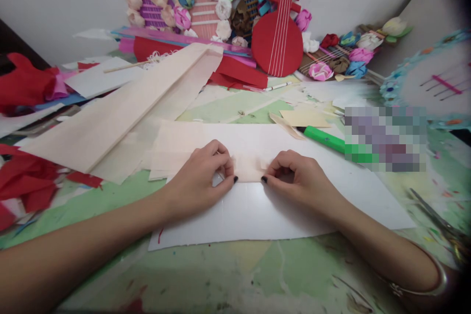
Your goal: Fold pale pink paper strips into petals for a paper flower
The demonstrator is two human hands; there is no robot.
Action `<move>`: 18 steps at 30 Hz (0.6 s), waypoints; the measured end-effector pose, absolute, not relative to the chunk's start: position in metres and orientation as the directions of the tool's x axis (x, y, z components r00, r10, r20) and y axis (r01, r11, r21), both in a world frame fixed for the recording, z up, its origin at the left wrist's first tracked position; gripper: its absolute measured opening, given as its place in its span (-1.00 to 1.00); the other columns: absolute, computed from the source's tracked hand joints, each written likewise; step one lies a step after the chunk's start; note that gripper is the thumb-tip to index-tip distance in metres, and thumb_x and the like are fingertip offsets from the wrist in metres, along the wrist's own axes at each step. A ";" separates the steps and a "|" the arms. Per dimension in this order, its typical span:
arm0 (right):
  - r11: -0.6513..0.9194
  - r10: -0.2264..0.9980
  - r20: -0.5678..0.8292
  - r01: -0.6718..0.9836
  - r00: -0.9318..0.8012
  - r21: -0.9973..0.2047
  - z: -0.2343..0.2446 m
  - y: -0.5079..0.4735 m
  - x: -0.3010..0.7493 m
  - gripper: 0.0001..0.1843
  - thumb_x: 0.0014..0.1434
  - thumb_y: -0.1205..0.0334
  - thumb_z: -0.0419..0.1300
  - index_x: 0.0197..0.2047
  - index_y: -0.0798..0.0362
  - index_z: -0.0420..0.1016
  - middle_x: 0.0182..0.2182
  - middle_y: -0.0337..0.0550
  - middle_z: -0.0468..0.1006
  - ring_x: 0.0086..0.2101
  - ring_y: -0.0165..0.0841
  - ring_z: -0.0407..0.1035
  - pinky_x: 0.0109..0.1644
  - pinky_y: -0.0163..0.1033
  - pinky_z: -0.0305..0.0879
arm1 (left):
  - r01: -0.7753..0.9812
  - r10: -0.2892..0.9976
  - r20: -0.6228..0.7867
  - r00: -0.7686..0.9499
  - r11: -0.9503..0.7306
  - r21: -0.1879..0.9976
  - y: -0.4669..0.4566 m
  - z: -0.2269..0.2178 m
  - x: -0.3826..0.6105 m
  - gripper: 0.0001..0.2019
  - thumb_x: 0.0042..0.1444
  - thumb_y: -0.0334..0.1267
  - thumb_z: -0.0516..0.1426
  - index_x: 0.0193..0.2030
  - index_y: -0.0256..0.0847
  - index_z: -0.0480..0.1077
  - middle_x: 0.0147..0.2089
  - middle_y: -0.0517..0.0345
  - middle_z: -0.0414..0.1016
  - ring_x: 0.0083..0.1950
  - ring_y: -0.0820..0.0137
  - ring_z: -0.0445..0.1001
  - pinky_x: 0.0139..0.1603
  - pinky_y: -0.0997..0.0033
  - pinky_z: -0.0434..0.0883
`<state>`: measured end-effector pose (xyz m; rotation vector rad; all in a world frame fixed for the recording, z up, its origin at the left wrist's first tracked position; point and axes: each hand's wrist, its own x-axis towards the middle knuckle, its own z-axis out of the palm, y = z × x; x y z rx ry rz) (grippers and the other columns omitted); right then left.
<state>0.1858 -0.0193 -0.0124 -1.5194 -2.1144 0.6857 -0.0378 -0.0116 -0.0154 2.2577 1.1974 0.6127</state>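
A small piece of pale peach crepe paper (248, 167) lies on a white sheet (272, 211) in the middle of the table. My left hand (200, 176) is curled, its fingers pinching the piece's left end. My right hand (296, 176) is curled too and pinches its right end. Both thumbs press on the near edge of the piece. A wider peach sheet (176, 144) lies just behind my hands.
Long peach crepe strips (110, 117) stretch away to the left, with red paper scraps (25, 184) beside them. A green pen (324, 138) lies right of my hands, scissors (441, 225) at the far right. Paper flowers and a red paper instrument (277, 34) line the back wall.
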 end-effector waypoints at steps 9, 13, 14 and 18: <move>0.280 0.951 0.075 0.730 -0.301 -0.623 -0.012 -0.020 0.185 -0.94 -0.03 0.38 0.17 -0.48 0.05 0.44 -0.47 -0.19 0.46 -0.39 -0.35 0.31 -0.31 -0.22 0.20 | 0.644 0.847 0.181 0.500 -0.503 0.576 -0.013 -0.017 -0.035 -0.89 0.11 -0.34 0.01 -0.42 -0.22 0.29 -0.20 0.14 0.30 -0.18 0.35 0.31 -0.05 0.18 0.24; 0.280 0.950 0.074 0.728 -0.302 -0.626 -0.012 -0.019 0.185 -0.94 -0.02 0.38 0.17 -0.47 0.05 0.45 -0.47 -0.20 0.47 -0.38 -0.35 0.32 -0.30 -0.22 0.20 | 0.642 0.849 0.191 0.493 -0.503 0.579 -0.013 -0.017 -0.034 -0.90 0.06 -0.35 0.02 -0.45 -0.22 0.28 -0.19 0.13 0.31 -0.17 0.34 0.32 -0.05 0.18 0.25; 0.280 0.950 0.074 0.728 -0.302 -0.626 -0.012 -0.020 0.185 -0.94 -0.02 0.37 0.17 -0.47 0.05 0.45 -0.47 -0.20 0.47 -0.38 -0.35 0.32 -0.30 -0.22 0.20 | 0.639 0.849 0.190 0.493 -0.501 0.583 -0.013 -0.017 -0.034 -0.90 0.06 -0.35 0.03 -0.46 -0.22 0.29 -0.19 0.13 0.31 -0.17 0.35 0.33 -0.05 0.19 0.25; 0.285 0.948 0.072 0.725 -0.311 -0.626 -0.011 -0.020 0.185 -0.93 0.00 0.38 0.16 -0.47 0.05 0.44 -0.47 -0.20 0.47 -0.37 -0.34 0.31 -0.30 -0.22 0.20 | 0.635 0.852 0.182 0.491 -0.493 0.595 -0.013 -0.016 -0.035 -0.91 0.04 -0.35 0.04 -0.46 -0.22 0.30 -0.18 0.13 0.31 -0.15 0.34 0.34 -0.04 0.19 0.26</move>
